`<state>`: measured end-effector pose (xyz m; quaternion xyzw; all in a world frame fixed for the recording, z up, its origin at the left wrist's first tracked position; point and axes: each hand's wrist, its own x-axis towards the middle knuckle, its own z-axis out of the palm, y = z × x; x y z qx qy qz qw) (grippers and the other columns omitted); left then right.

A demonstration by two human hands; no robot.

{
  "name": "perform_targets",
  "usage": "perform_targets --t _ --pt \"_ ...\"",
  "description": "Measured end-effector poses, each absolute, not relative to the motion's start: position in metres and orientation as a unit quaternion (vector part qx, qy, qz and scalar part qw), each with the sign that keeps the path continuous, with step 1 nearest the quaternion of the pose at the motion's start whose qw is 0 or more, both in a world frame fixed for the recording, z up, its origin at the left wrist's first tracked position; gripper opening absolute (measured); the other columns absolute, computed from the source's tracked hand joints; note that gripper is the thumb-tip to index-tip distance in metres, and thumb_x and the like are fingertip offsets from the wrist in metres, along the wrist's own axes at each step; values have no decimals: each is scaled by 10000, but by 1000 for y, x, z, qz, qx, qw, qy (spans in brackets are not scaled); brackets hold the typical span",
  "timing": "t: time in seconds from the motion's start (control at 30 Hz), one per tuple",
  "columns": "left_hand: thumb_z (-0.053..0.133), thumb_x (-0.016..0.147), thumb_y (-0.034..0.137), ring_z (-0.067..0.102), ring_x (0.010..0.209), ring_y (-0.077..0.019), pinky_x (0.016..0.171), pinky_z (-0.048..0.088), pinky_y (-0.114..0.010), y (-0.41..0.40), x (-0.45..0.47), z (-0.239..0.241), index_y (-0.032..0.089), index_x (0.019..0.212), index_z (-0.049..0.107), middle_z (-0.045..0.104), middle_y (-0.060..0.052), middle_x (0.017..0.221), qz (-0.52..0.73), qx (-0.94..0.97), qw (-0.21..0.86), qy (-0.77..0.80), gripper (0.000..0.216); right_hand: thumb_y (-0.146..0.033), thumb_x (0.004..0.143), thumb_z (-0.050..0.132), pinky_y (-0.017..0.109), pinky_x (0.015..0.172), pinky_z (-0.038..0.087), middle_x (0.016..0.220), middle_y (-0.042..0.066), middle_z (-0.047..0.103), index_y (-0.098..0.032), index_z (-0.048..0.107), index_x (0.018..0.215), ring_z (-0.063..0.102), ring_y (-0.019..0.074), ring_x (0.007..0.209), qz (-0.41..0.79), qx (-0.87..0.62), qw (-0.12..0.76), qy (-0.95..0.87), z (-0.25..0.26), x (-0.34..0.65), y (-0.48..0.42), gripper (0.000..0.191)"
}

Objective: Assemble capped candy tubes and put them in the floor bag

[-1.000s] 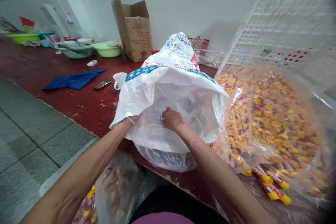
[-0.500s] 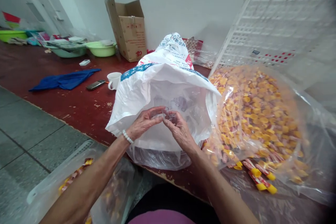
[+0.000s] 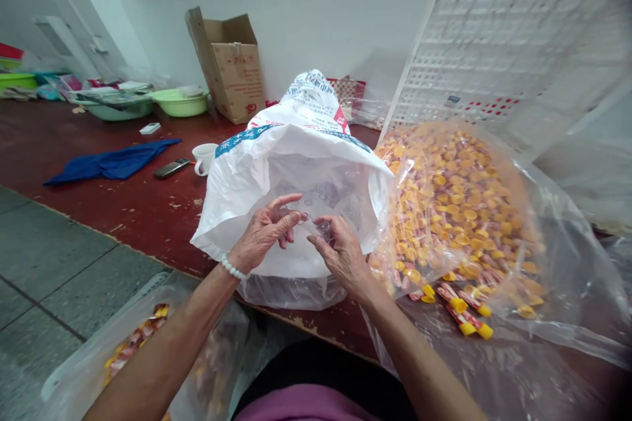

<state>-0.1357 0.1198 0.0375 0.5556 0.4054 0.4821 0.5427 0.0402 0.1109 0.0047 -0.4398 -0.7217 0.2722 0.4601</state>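
A white woven sack [image 3: 232,191] with a clear inner liner gapes in front of me, with several small clear plastic pieces [image 3: 322,192] inside. Over its mouth, my right hand [image 3: 343,253] grips a small clear plastic cup-like piece [image 3: 324,229] between thumb and fingers. My left hand [image 3: 266,231], a pale bead bracelet on its wrist, is just to the left of it. Its index finger points out, while the thumb and other fingers close around something tiny at their tips, too small to make out.
To the right, a clear bag [image 3: 444,191] bulges with yellow-capped tubes, beside a leaning white crate [image 3: 474,33]. A white mug [image 3: 203,158], a phone [image 3: 172,168], a blue cloth [image 3: 111,161] and a cardboard box [image 3: 237,75] stand or lie left on the red table [image 3: 162,204].
My hands were together at the fingertips; now they are slightly apart, the left index finger lifted. The clear piece shows more plainly in my right hand. The whole view has shifted a little.
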Motion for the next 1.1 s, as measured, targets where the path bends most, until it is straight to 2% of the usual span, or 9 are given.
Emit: perform_targets --t 0.1,0.23,0.47,0.6,0.67,0.73,0.83,0.93,1.1 --pt "646 788 436 560 561 -81 412 431 -158 121 -138 43 186 1241 511 673 -100 1005 446 548 556 438 534 -191 828 589 290 738 441 960 56 544 -192 586 1052 529 159 833 212 -415 416 -781 13 48 108 224" --pt "658 773 451 634 757 -184 460 514 -224 121 -136 46 160 1218 540 662 -127 1007 377 531 636 413 545 -171 837 571 311 792 441 995 64 560 -217 585 1094 539 183 929 201 -371 388 -819 19 49 105 261" --pt "628 780 510 539 1138 -300 682 514 -285 114 -135 37 180 1214 588 542 -157 1310 412 483 735 238 547 -323 847 566 260 637 455 805 -6 630 -206 513 1008 598 124 687 457 -394 480 -636 23 29 87 205" --pt "717 740 393 623 912 -226 637 461 -254 107 -131 29 176 1228 595 638 -142 1154 386 503 728 262 547 -384 858 541 236 569 429 733 -29 592 -208 494 1010 564 111 633 513 -393 466 -605 21 23 81 237" --pt "737 727 301 625 866 -201 600 436 -231 104 -126 28 168 1149 647 673 -116 1061 394 516 698 301 451 -407 872 517 243 558 418 757 -27 580 -220 500 1084 502 98 579 478 -403 439 -645 19 26 81 283" --pt "749 707 255 619 914 -203 667 455 -246 102 -121 28 161 1033 693 683 -92 1028 425 510 671 331 343 -414 854 546 266 581 429 828 -10 575 -230 477 1175 461 97 567 413 -441 408 -684 21 31 79 376" --pt "762 683 248 630 873 -176 760 454 -273 101 -117 29 152 897 696 701 -55 924 481 466 647 365 244 -361 873 518 330 724 465 976 46 543 -214 439 1229 517 137 725 328 -473 354 -737 27 42 73 393" --pt "784 647 245 613 685 -126 661 432 -243 98 -121 28 149 818 650 670 2 731 509 453 612 401 237 -204 908 403 358 880 439 1116 89 473 -215 451 1251 517 168 972 277 -428 309 -803 33 51 60 346" --pt "761 676 292 599 649 -130 652 450 -249 77 -128 22 149 759 593 630 17 671 453 490 609 429 236 -135 808 557 306 739 455 947 40 554 -288 480 1271 548 166 812 253 -418 230 -841 30 56 38 494"
